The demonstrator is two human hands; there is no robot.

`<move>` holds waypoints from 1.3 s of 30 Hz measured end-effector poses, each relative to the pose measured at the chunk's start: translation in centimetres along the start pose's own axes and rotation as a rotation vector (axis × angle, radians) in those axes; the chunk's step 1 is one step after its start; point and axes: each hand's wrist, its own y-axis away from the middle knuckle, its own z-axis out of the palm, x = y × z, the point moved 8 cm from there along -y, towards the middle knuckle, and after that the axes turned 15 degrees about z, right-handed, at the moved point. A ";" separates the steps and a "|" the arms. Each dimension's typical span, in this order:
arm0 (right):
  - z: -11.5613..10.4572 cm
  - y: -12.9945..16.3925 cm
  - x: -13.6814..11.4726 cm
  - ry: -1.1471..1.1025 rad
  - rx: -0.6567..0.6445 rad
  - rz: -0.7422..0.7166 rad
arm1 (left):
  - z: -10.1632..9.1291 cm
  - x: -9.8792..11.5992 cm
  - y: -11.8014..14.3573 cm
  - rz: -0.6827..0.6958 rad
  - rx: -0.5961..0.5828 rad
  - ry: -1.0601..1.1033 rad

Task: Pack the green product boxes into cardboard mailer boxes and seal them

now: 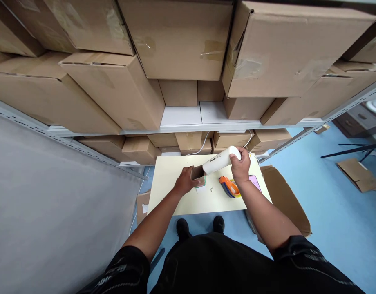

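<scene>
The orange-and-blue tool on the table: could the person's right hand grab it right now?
Probably not straight away: the right hand holds the white bottle. Otherwise the way looks free, since the orange-and-blue tool lies uncovered on the table, close to that hand.

Bottle (218,162) white with black print; box (198,173) brown inside; table (165,177) cream; tool (225,183) orange and blue; floor (332,163) light blue; sleeves (126,261) black, white lettering; cartons (184,45) brown
</scene>
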 end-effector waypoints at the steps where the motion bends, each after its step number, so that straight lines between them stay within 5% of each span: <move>1: -0.1 0.1 -0.1 0.004 0.005 -0.008 | -0.2 -0.2 0.0 -0.004 0.004 -0.006; 12: 0.8 0.9 3.5 0.173 -0.076 0.060 | -5.7 -2.0 -0.2 0.049 0.059 -0.135; 17: 1.1 1.2 4.8 0.157 -0.062 0.105 | -6.2 -2.2 -0.7 0.102 0.039 -0.184; 26: 1.5 1.2 5.7 0.123 -0.053 0.225 | -7.4 1.4 1.3 0.195 0.247 -0.303; 31: 1.4 0.8 8.4 -0.027 -0.020 0.420 | -4.9 2.9 3.0 0.317 0.243 0.002; 36: 1.9 1.3 10.6 -0.268 -0.057 0.625 | 0.5 2.6 3.9 0.221 0.112 0.498; 39: 2.7 2.2 11.8 -0.368 -0.110 0.735 | 1.6 3.5 3.9 0.227 0.093 0.571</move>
